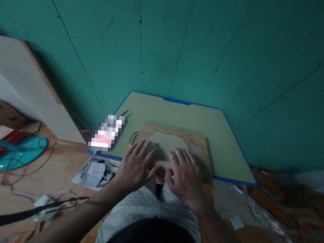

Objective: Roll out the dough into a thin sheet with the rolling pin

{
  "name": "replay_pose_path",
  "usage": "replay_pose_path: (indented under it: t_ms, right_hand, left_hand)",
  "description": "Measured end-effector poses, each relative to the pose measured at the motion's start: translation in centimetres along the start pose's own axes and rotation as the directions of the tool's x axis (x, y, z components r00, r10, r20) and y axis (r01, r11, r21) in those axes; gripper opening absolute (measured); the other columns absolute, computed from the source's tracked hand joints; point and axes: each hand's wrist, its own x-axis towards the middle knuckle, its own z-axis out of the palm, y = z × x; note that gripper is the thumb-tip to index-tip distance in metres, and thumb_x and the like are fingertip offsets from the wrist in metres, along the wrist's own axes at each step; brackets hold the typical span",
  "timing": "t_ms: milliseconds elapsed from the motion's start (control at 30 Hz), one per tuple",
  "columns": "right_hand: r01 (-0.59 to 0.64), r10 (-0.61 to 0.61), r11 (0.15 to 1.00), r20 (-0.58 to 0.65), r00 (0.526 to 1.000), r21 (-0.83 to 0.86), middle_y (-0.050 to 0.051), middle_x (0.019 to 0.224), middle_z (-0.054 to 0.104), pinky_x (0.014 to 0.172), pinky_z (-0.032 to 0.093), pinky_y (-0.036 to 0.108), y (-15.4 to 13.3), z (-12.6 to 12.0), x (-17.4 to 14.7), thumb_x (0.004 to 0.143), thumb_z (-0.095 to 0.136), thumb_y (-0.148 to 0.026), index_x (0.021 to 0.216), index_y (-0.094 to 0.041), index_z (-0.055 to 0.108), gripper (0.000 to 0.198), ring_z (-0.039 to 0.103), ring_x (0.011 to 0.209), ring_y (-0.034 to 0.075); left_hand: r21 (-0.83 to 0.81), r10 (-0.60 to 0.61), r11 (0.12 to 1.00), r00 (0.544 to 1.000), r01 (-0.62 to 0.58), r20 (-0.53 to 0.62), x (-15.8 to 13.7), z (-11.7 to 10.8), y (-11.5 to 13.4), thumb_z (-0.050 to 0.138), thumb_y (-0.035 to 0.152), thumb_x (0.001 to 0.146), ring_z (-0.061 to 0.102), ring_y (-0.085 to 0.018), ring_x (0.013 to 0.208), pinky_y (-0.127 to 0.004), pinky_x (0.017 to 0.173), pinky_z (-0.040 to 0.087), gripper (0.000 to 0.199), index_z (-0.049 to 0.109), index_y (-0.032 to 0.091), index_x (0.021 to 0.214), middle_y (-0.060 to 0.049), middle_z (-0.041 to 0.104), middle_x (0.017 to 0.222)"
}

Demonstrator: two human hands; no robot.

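A flat, pale sheet of what looks like dough or clay (168, 142) lies on a wooden board (203, 140). Its near edge forms a thicker roll between my hands. My left hand (139, 163) rests palm down at the left side of the sheet, fingers stretched and slightly spread. On the right side, my right hand (184, 171) presses down with its fingers extended over the sheet's near right part. Both thumbs point inward near the roll. What lies under the palms is hidden. A metal ring handle (133, 138) shows at the board's left edge.
The wooden board sits on a greenish tabletop (233, 159) with a blue rim, against a green wall (181, 43). A lit phone (107, 133), blurred out, has a cable; a dark pointed blade (125, 113) lies behind it. Below left is a box of cables (95, 174).
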Motion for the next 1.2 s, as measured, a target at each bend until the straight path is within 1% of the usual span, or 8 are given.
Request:
replay_pose_path:
  t_ms: [100,333,467,600,733,867,1033,1200]
  right_hand:
    - [-0.015,0.015,1.0,0.013,1.0,-0.003,0.015,0.138,0.055,0.106,0.036,0.047,-0.1,0.1,-0.7,0.083,0.056,-0.035,0.133,-0.013,0.054,0.055,0.048,0.124,0.032]
    - [0.132,-0.132,0.991,0.001,0.991,-0.023,0.012,0.12,0.064,0.087,0.044,0.042,1.8,1.1,-0.4,0.082,0.067,-0.049,0.125,-0.02,0.057,0.054,0.056,0.104,0.029]
    - [0.168,-0.168,0.986,-0.009,0.986,-0.006,0.012,0.116,0.066,0.083,0.045,0.04,2.8,1.1,0.2,0.082,0.069,-0.048,0.122,-0.018,0.059,0.052,0.058,0.101,0.027]
    - [0.207,-0.206,0.977,-0.025,0.978,0.05,0.014,0.116,0.065,0.083,0.046,0.042,3.7,0.8,0.6,0.086,0.06,-0.051,0.123,-0.015,0.059,0.051,0.058,0.101,0.029]
    - [0.088,-0.078,0.984,-0.068,0.995,0.153,0.013,0.119,0.063,0.087,0.047,0.038,4.5,0.3,1.9,0.095,0.045,-0.037,0.117,-0.016,0.062,0.035,0.059,0.106,0.025]
    - [-0.082,0.093,0.983,-0.062,0.994,0.162,0.011,0.118,0.063,0.09,0.045,0.035,5.3,0.3,5.2,0.097,0.038,-0.028,0.113,-0.019,0.062,0.031,0.058,0.108,0.023]
    - [-0.135,0.143,0.984,-0.065,0.988,0.112,0.011,0.114,0.064,0.092,0.042,0.033,6.7,1.1,9.7,0.095,0.037,-0.022,0.109,-0.017,0.064,0.031,0.056,0.106,0.022]
    - [-0.191,0.191,0.981,-0.018,0.981,0.029,0.012,0.113,0.063,0.092,0.04,0.034,7.3,1.5,11.2,0.095,0.037,-0.023,0.111,-0.016,0.064,0.032,0.057,0.106,0.024]
  left_hand:
    - [-0.023,0.038,0.999,0.999,-0.038,0.032,-0.3,-0.2,-0.2,0.056,0.059,0.087,0.046,-0.037,0.131,-0.052,0.103,0.043,0.054,0.06,0.014,0.117,-0.021,0.051,0.141]
    - [-0.1,0.144,0.985,0.989,-0.14,0.04,0.7,0.3,-1.6,0.075,0.048,0.077,0.058,-0.032,0.117,-0.044,0.092,0.053,0.049,0.058,0.015,0.11,-0.015,0.062,0.125]
    - [-0.119,0.108,0.987,0.993,-0.103,0.037,1.4,0.5,-1.5,0.076,0.043,0.078,0.058,-0.031,0.116,-0.044,0.091,0.053,0.043,0.058,0.016,0.106,-0.015,0.063,0.123]
    - [-0.161,0.11,0.982,0.993,-0.101,0.046,1.8,0.3,-1.5,0.065,0.042,0.088,0.058,-0.03,0.117,-0.045,0.094,0.052,0.031,0.06,0.017,0.105,-0.014,0.063,0.122]
    - [-0.184,0.135,0.976,0.987,-0.118,0.083,3.0,0.3,-2.2,0.051,0.038,0.096,0.053,-0.029,0.124,-0.047,0.1,0.047,0.026,0.062,0.017,0.105,-0.014,0.062,0.124]
    - [-0.146,0.001,0.989,0.995,0.014,0.102,5.9,1.5,-3.8,0.041,0.038,0.099,0.05,-0.03,0.127,-0.048,0.104,0.043,0.035,0.061,0.014,0.114,-0.017,0.058,0.131]
    - [-0.086,-0.206,0.971,0.966,0.221,0.153,10.4,2.9,-5.7,0.035,0.038,0.101,0.057,-0.026,0.114,-0.04,0.099,0.046,0.039,0.064,0.013,0.104,-0.016,0.063,0.114]
    - [-0.078,-0.2,0.974,0.969,0.212,0.145,11.4,3.6,-6.3,0.032,0.037,0.101,0.059,-0.026,0.103,-0.04,0.09,0.049,0.04,0.064,0.013,0.096,-0.015,0.063,0.101]
